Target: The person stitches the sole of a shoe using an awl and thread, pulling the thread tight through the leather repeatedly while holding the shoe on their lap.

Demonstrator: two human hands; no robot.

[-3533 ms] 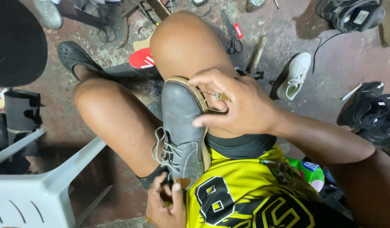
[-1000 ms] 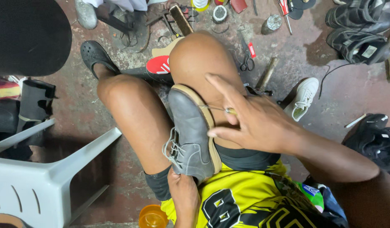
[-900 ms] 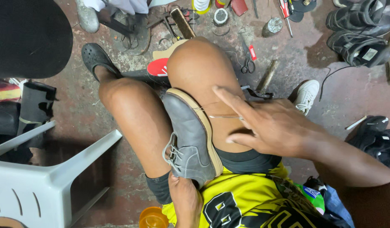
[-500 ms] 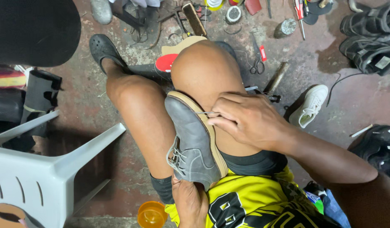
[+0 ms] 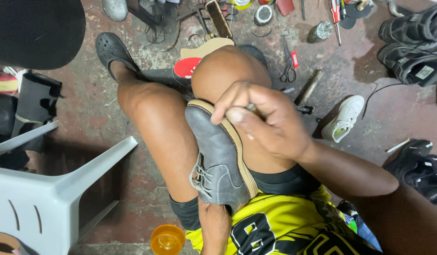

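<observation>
So the grey lace-up shoe is wedged between the person's two bare knees, heel end pointing away, laces facing the left leg and the tan sole edge turned toward the right one. The right hand sits up at the heel end, fingers pinched tight around a thin metal tool, maybe a needle or awl, too small to say, right at the seam where sole meets upper. The left hand is down near the toe, pressed against the shoe from underneath; how its fingers sit on it is hidden, so I can't tell its grip.

Around them on the stained concrete floor: scissors, a white sneaker, a hammer, black shoes top right, an orange cup by the left thigh, and a grey plastic chair off to the left.
</observation>
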